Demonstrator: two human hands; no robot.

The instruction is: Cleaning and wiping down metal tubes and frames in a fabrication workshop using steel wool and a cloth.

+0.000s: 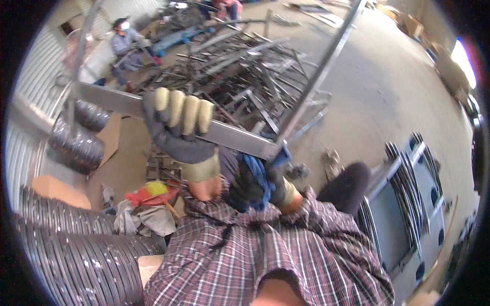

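My left hand (pixel 181 125), in a grey and cream work glove, is wrapped round the flat crossbar of a metal frame (pixel 240 140). The frame is U-shaped, with two long legs reaching away from me; the right leg (pixel 326 69) runs up past the top of the view. Just under the frame's near right corner, my right hand (pixel 250 188), in a dark glove, is closed on a blue cloth (pixel 263 176). Part of that cloth touches the corner. The fingers of the right hand are partly hidden by the cloth.
A large heap of metal frames (pixel 245 66) lies ahead on the floor. Stacked dark curved metal parts (pixel 87 255) stand at left, beside rags (pixel 148 217). A blue rack (pixel 393 214) holding thin metal parts is at right. A seated person (pixel 127 46) works at far left.
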